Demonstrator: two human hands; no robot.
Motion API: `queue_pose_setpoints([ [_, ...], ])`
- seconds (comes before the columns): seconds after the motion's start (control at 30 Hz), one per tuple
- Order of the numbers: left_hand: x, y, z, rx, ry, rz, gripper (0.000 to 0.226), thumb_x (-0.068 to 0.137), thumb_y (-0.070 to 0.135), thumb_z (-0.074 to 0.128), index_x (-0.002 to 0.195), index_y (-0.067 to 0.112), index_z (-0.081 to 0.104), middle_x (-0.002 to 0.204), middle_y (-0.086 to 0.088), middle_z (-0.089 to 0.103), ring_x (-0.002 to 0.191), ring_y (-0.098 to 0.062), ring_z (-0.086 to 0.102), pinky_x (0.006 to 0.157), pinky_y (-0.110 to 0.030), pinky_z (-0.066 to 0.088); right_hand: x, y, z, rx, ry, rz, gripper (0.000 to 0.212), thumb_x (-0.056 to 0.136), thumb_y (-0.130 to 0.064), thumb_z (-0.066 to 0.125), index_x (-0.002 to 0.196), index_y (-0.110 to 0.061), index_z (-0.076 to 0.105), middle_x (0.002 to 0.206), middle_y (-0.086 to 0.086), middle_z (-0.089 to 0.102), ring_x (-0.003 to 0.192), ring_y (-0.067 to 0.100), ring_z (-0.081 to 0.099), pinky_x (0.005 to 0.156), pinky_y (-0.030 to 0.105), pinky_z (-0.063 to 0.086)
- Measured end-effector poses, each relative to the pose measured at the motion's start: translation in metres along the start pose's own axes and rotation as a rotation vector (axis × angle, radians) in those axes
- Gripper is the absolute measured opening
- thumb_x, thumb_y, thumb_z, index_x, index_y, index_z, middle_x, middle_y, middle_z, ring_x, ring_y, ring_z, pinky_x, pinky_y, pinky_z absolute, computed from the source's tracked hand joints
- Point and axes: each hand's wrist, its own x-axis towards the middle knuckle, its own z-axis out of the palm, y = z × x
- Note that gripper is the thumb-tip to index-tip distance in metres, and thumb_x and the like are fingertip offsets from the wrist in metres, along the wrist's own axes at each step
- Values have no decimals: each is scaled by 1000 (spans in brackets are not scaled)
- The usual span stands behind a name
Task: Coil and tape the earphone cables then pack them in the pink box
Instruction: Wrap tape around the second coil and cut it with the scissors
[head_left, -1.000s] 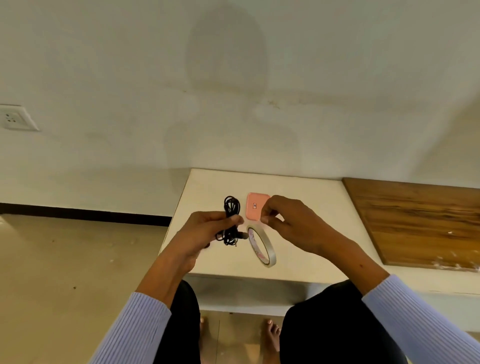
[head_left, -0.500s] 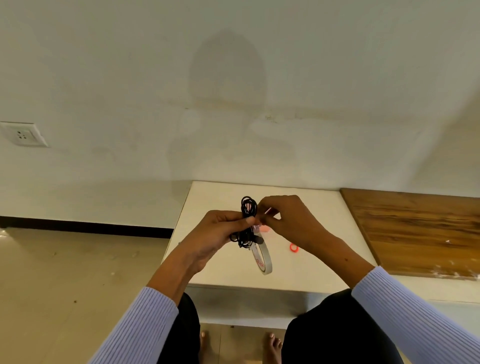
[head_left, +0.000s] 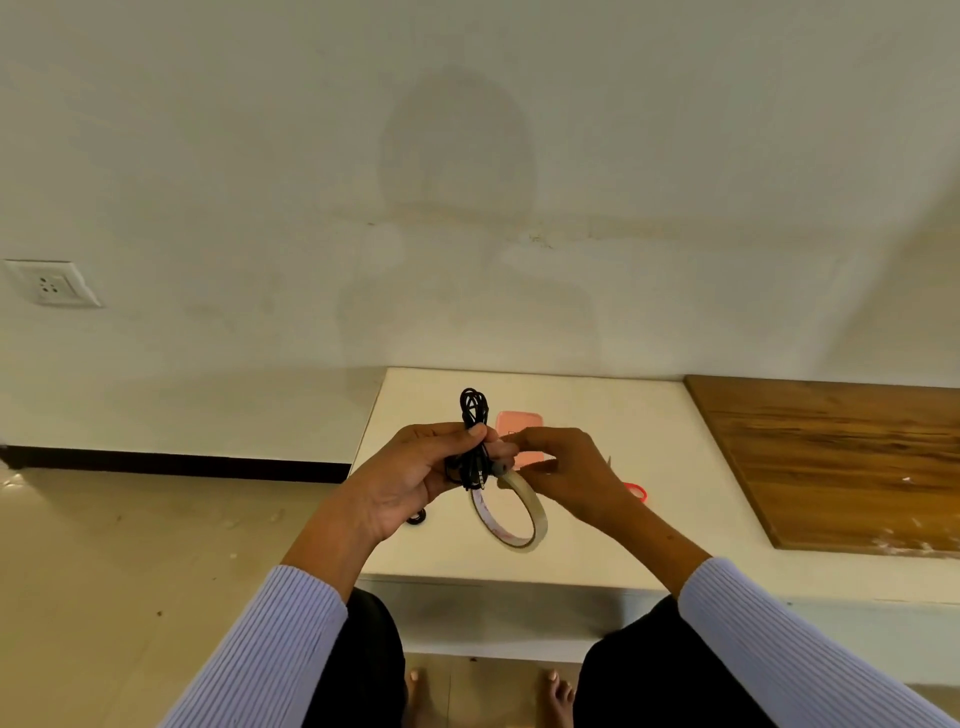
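Your left hand grips coiled earphone cable over counter; right hand pinches near it, tape strip unclear. Pink box at 12 o'clock of tape roll. Loose grip: coil may spring open; tape may self-stick.

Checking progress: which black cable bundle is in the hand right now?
The looped coil gripped by the left hand; the other small black piece lies on the table below that wrist.

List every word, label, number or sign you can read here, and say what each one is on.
None can be read.
Pink box: a small dark mark on its lid, mostly behind the right hand, too small and blurred to read.
Tape roll: faint reddish marks on its inner face, illegible.
Wall socket: holes only, no text seen.
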Motion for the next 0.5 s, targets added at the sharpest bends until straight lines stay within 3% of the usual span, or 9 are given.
queue_pose_setpoints([
  [0.13, 6, -3, -5, -14, 20, -22, 22, 80, 18, 64, 94, 3, 71, 109, -24, 68, 106, -36, 64, 95, -35, 51, -3, 4, 7, 11, -44, -4, 10, 82, -15, 71, 82, -24, 66, 79, -11, 67, 73, 3, 66, 71, 16, 53],
  [0.23, 9, -4, -7, -5, 46, -26, 22, 77, 19, 66, 91, 4, 72, 110, -24, 67, 108, -35, 63, 95, -35, 49, -6, 13, 11, 70, -78, 20, 11, 87, -9, 63, 97, -11, 67, 90, 5, 70, 80, 14, 68, 77, 19, 55],
  [0.37, 9, -2, -6, 20, 50, -7, 22, 76, 19, 64, 90, 3, 71, 102, -20, 71, 102, -31, 67, 89, -32, 51, -1, 28, 16, -187, -110, 50, 20, 91, -13, 59, 110, -8, 63, 107, 6, 67, 83, 7, 56, 63, -3, 40],
  [0.5, 10, 7, -1, 20, 38, 35, 23, 78, 19, 62, 92, 2, 69, 100, -18, 72, 98, -30, 69, 90, -32, 51, 2, 54, 21, -211, -119, 183, 21, 91, -8, 58, 111, -7, 63, 107, 11, 68, 77, 10, 59, 65, 6, 43],
])
